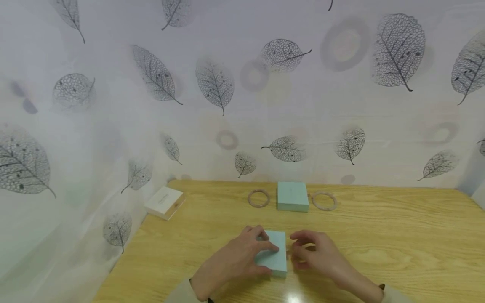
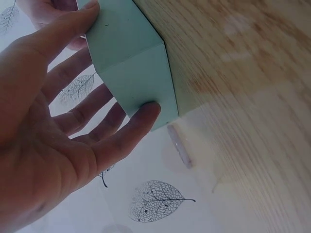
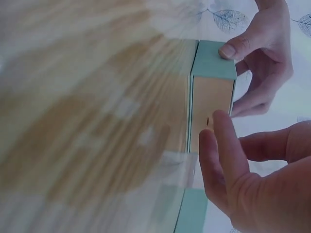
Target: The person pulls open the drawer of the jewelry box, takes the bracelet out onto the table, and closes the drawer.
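Note:
In the head view a pale teal box (image 1: 278, 248) lies on the wooden table between the two hands. My left hand (image 1: 242, 252) holds it from the left, thumb at the near end and one finger across the top. The left wrist view shows the left fingers (image 2: 138, 126) spread around the box (image 2: 131, 58). My right hand (image 1: 318, 252) is by the right side, its fingers bent. There the right wrist view shows a beige inner face (image 3: 209, 97) with a small dark mark. The right fingertips are close to this face; whether they touch it, I cannot tell.
A second teal box (image 1: 293, 197) stands near the table's back edge, with a pale pinkish bangle (image 1: 250, 203) to its left and another bangle (image 1: 334, 205) to its right. A white box (image 1: 164, 201) sits at the back left corner. A leaf-printed curtain (image 1: 242, 126) hangs behind the table (image 1: 398, 235).

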The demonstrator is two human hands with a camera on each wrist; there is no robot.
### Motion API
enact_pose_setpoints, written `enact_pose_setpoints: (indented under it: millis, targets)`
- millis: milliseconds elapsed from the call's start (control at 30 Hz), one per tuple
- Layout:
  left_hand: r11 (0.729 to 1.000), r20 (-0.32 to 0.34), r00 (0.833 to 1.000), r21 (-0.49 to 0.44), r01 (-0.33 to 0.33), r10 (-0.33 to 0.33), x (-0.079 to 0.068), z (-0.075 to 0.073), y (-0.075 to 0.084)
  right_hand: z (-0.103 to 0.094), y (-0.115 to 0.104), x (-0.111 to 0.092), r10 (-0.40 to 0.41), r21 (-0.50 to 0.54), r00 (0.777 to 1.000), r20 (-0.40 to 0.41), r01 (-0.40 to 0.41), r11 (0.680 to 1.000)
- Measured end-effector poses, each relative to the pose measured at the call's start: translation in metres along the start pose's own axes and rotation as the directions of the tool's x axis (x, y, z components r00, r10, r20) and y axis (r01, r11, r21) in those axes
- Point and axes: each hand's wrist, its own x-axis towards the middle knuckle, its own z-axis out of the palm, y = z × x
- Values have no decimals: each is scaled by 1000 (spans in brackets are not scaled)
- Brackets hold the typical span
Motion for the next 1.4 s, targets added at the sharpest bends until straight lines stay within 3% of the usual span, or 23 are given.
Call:
enact_pose_setpoints:
  millis: [167, 300, 533, 933, 1400]
  targets:
    - [1000, -12, 1000, 5, 13, -13, -4, 2, -5, -13, 2, -8, -30, -62, 999, -36, 27, 998]
    - [1000, -37, 999, 15, -6, 6, -6, 2, -12, -23, 5, -13, -7, -126, 996, -89, -4, 992]
    - [999, -7, 999, 1, 40, -40, -5, 0, -20, -36, 8, -21, 27, -223, 978, -205, -74, 972]
    - [995, -19, 995, 0, 100, -100, -10, -11, -32, -52, 13, -29, 10, -191, 980, -199, -49, 980]
    - [985, -35, 985, -40, 169, -171, -12, -16, -58, -60, 14, -36, 64, -185, 980, -186, -99, 978]
